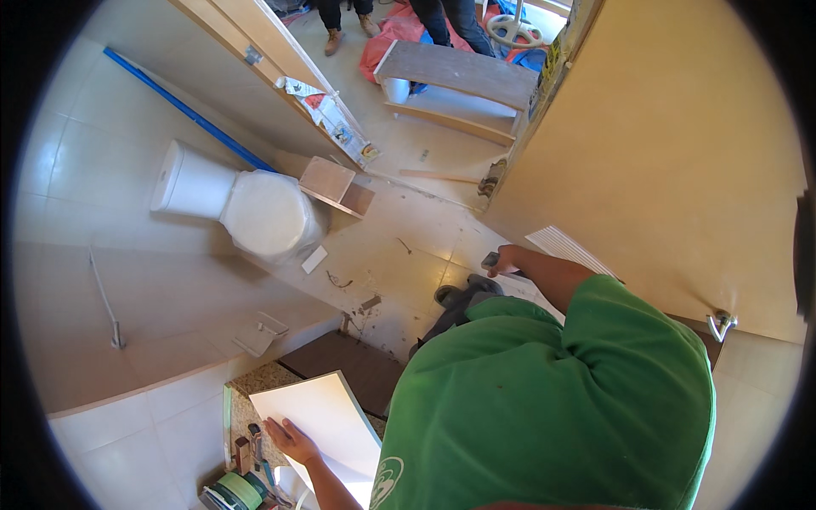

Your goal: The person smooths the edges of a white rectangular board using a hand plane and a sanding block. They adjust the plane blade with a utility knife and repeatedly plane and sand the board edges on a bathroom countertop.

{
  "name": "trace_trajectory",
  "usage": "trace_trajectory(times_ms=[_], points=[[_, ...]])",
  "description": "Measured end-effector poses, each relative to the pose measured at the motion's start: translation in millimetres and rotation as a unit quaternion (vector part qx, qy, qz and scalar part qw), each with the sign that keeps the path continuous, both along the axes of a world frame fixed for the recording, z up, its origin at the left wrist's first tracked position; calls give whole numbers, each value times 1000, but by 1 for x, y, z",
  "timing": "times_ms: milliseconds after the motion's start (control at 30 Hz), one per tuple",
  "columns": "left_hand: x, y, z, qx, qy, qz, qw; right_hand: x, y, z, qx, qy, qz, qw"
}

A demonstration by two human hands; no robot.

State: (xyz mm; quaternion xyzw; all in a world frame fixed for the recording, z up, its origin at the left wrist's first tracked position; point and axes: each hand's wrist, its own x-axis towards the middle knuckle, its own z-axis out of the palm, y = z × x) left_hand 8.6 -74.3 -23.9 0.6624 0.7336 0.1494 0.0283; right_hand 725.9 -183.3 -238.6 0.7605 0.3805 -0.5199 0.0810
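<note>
My left hand (291, 439) lies with its fingers stretched out on a white rectangular panel (327, 399), which rests tilted over a speckled stone counter (246, 387). Beside that hand, the counter holds hand tools with dark handles (256, 442) and a green roll (240, 491). Out to the right, my right hand (507, 260) is closed round a small dark grey object (490, 260); its kind is unclear. Below this hand are a dark shoe (448, 295) and the tiled floor (382, 255).
A wrapped toilet (268, 217) stands left, with a wooden box-like piece (331, 183) by it and a blue bar (187, 110) behind. The wooden door (663, 144) fills the right. Beyond the doorway stand a wooden bench (459, 72) and people's legs (442, 21).
</note>
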Motion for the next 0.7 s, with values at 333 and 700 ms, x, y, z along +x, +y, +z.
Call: trace_trajectory(times_ms=[333, 700], points=[[2, 1, 1, -7, 14, 5, 1000, 1, 11, 10, -11, 14, -4, 1000], [7, 0, 4, -8, 21, 15, 1000, 5, 11, 2, 7, 9, 1, 1000]])
